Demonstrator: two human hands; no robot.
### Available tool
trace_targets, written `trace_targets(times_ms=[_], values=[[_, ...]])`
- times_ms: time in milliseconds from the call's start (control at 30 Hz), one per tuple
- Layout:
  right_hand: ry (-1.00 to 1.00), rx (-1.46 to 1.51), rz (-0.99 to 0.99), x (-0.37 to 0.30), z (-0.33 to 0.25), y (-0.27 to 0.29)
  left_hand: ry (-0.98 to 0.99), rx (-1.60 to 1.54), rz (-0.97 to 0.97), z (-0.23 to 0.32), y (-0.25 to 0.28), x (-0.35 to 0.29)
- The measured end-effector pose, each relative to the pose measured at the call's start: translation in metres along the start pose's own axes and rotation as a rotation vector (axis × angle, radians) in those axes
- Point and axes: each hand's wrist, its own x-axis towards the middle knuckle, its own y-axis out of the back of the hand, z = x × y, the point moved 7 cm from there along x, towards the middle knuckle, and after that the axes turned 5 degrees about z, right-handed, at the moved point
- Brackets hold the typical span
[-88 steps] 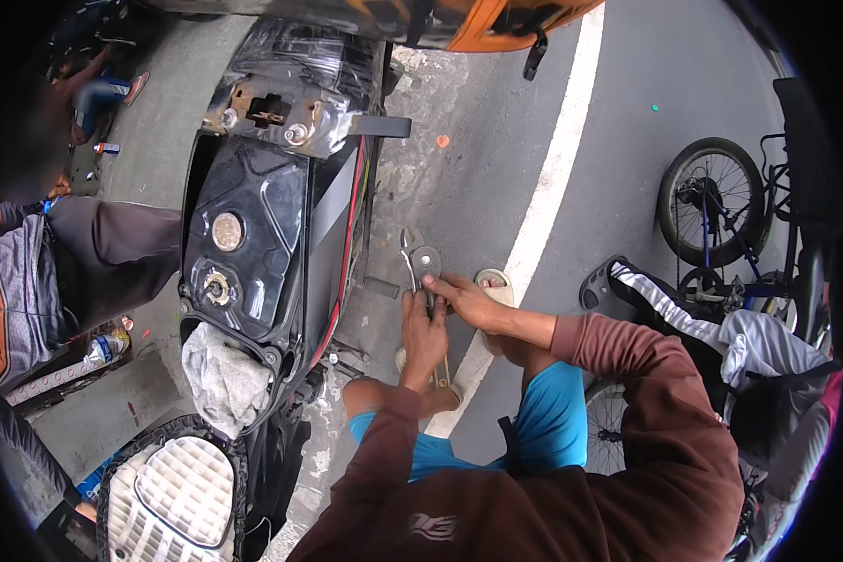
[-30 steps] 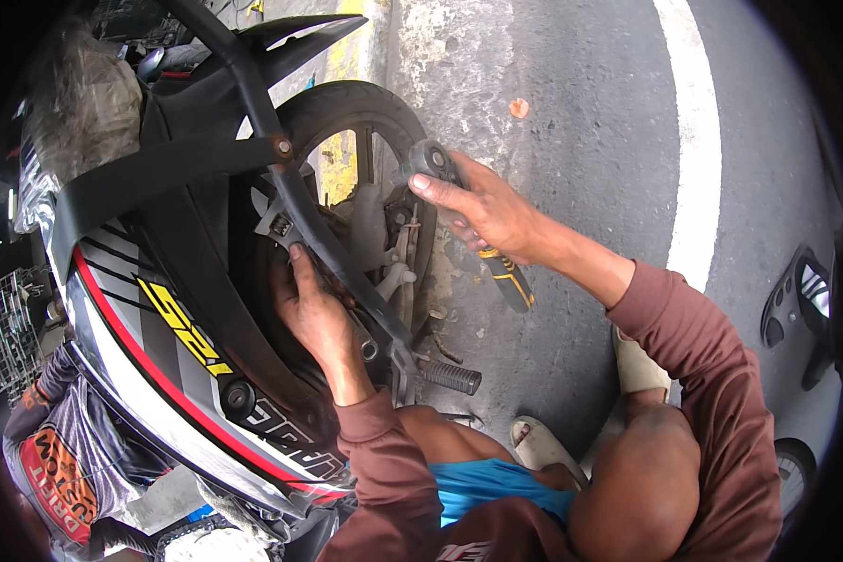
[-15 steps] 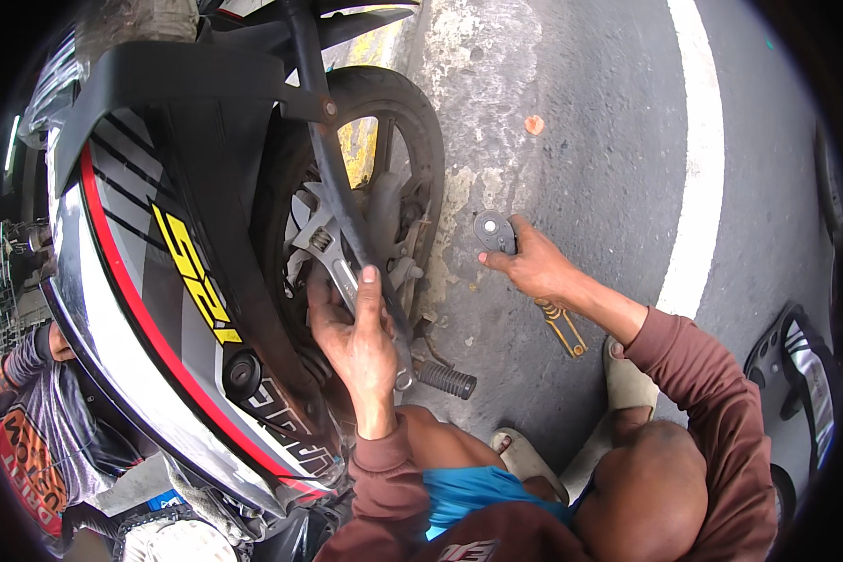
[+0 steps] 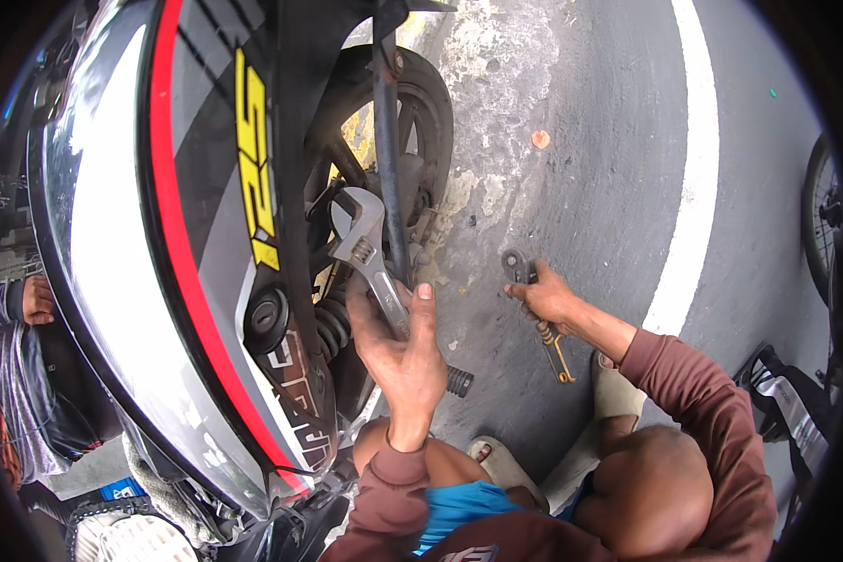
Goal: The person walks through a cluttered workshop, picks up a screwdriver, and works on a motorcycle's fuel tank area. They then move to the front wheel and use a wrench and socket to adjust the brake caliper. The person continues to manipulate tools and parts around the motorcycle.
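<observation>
My left hand [image 4: 405, 365] is closed round the handle of a silver adjustable wrench [image 4: 363, 242], thumb pointing up along it. The wrench's jaws point away from me, beside the dark metal bar [image 4: 387, 159] and the wheel [image 4: 440, 117] of a motorcycle [image 4: 112, 197]. Nothing visible sits between the jaws. Out to the right, my right hand [image 4: 551, 296] grips a ratchet wrench [image 4: 515, 264] with a yellow and black handle, above the pavement. A black coil spring [image 4: 332, 328] and a round lock [image 4: 267, 318] lie left of my left hand.
A rubber footpeg [image 4: 459, 381] juts out below my left hand. Beyond the motorcycle at left, another person's hand [image 4: 37, 300] and sleeve show. Worn pavement with a white line [image 4: 698, 169] runs along the right. A spoked wheel [image 4: 822, 215] stands at the far right edge.
My left hand has brought the adjustable wrench rightward, out from behind the bar. My right hand, still gripping the ratchet wrench, is slightly lower. The view has shifted, with the motorcycle's panel filling more of it.
</observation>
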Motion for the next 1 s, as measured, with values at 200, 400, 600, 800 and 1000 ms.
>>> trace_targets(times_ms=[200,400,600,800,1000], values=[[0.08,-0.26,-0.03,-0.009,0.036,-0.017,-0.024,0.092,-0.01,-0.004,0.006,0.002],[-0.001,-0.38,-0.104,-0.018,0.053,-0.029,0.0,0.015,-0.037,0.0,0.004,0.002],[0.062,-0.306,-0.055,-0.016,0.039,-0.027,0.024,0.021,-0.059,0.003,0.0,0.003],[0.024,-0.242,0.001,-0.007,0.036,-0.017,0.05,0.011,-0.09,0.004,-0.006,0.004],[0.016,-0.081,0.128,-0.001,0.026,-0.002,-0.021,-0.043,-0.053,0.003,-0.013,0.008]])
